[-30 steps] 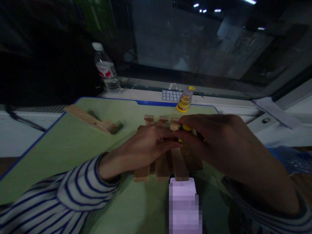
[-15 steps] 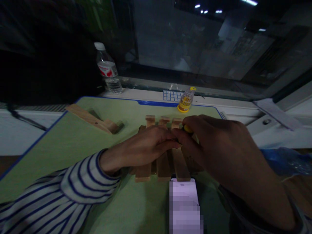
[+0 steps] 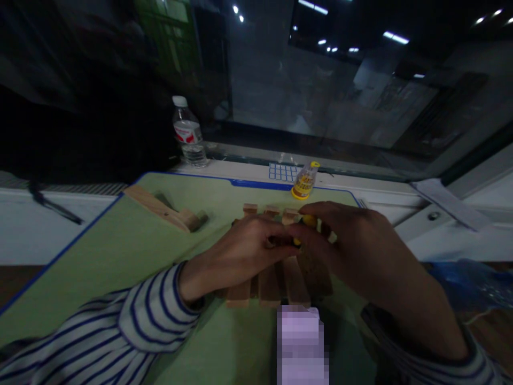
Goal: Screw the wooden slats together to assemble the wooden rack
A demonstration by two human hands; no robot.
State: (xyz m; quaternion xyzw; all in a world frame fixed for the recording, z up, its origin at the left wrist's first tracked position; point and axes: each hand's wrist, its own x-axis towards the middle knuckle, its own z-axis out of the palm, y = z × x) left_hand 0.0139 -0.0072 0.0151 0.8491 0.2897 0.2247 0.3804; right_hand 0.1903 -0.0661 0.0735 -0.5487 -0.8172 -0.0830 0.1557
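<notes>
My right hand [image 3: 352,246] is closed around a small tool with a yellow and black handle [image 3: 309,221], which looks like a stubby screwdriver. Its working end is hidden by my fingers. My left hand [image 3: 240,248] lies across the wooden slats, thumb and forefinger pinched close to the right fingertips. A bit of yellow shows between the two hands; what the left fingers grip cannot be made out. Under the hands are three light wooden slats [image 3: 269,286], side by side over a darker wooden piece [image 3: 317,272].
A wooden piece with a block at its end [image 3: 156,206] lies on the green table [image 3: 100,246] at left. Past the far edge stand a water bottle [image 3: 189,133] and a yellow-capped glue bottle [image 3: 305,182]. A phone with a blurred screen [image 3: 300,342] lies in front of the slats.
The view has tilted up slightly, so everything sits lower. My right fingers have shifted on the handle and more yellow shows. Both hands stay together over the slats.
</notes>
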